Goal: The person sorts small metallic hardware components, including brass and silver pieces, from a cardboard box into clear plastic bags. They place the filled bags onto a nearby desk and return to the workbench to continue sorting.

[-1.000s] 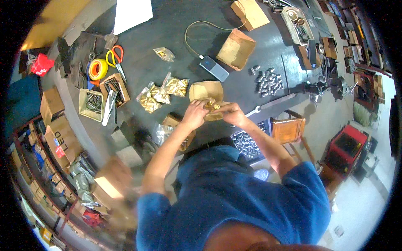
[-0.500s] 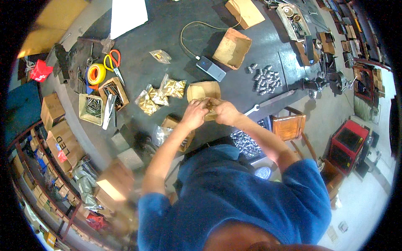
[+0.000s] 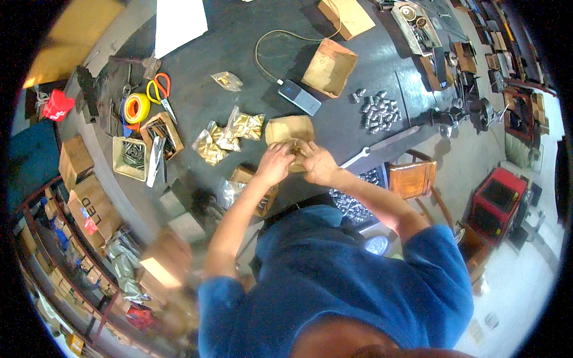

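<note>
Head view, now: the left hand (image 3: 276, 162) and the right hand (image 3: 317, 165) meet just below a small open cardboard box (image 3: 289, 129) on the dark bench (image 3: 239, 42). Between them sits a small clear bag of brass-coloured parts (image 3: 295, 153), half hidden. The fingers of both hands are curled in around the bag, pinching it from either side; whether the bag's mouth is open or sealed cannot be told. The bag lies against the near edge of the box, over the bench edge closest to the person.

Left of the hands lies a loose heap of filled clear bags (image 3: 227, 138), apart from them. Beyond the box: a grey power bank (image 3: 300, 97) with its cable, a second open box (image 3: 329, 67), and a cluster of small silver metal parts (image 3: 377, 111).

Against the earlier frames: both hands stay at the same spot, closed on the same bag, with only slight working of the wrists. The heap of bags shows no change. Judgement: the bag in hand is not yet finished.
</note>
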`<state>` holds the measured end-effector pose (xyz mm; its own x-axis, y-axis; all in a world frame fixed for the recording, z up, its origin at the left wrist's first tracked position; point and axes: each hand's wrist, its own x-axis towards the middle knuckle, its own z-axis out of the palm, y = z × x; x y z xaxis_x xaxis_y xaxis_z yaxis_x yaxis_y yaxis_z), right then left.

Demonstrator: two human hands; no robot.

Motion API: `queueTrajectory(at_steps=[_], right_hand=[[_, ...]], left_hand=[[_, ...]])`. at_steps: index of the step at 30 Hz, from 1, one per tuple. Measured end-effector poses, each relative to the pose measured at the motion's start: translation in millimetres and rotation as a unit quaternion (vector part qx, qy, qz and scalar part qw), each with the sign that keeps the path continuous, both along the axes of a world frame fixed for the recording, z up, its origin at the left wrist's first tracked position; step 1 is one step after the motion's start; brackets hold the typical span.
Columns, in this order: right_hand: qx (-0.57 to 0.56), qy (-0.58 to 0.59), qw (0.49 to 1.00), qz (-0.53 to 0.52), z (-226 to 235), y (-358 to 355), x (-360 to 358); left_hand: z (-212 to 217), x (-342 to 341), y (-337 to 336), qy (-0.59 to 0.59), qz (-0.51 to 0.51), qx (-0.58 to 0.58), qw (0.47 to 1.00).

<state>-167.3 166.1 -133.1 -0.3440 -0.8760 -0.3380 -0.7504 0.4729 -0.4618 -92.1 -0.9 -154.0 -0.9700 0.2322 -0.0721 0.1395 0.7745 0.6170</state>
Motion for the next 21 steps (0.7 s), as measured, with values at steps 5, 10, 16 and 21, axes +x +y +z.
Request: queueTrajectory(at_steps=[5, 10, 16, 21], right_hand=[[-0.057, -0.015, 0.996, 0.062, -12.1, 9.9, -6.7], [0.084, -0.003, 0.994, 0.074, 10.3, 0.8, -17.0], [0.119, 0.048, 0.982, 0.141, 15.1, 9.2, -15.8], [0.131, 0.055, 0.979, 0.144, 8.1, 7.4, -11.3]], left_hand=[[1.0, -0.5, -2.8, 0.02, -0.003, 0.008, 1.0], [1.3, -3.5, 0.0, 0.03, -0.029, -0.009, 0.999], [2.0, -2.2, 3.4, 0.014, -0.052, -0.042, 0.998], [-3.9, -3.9, 3.7, 0.019, -0.045, -0.02, 0.999]])
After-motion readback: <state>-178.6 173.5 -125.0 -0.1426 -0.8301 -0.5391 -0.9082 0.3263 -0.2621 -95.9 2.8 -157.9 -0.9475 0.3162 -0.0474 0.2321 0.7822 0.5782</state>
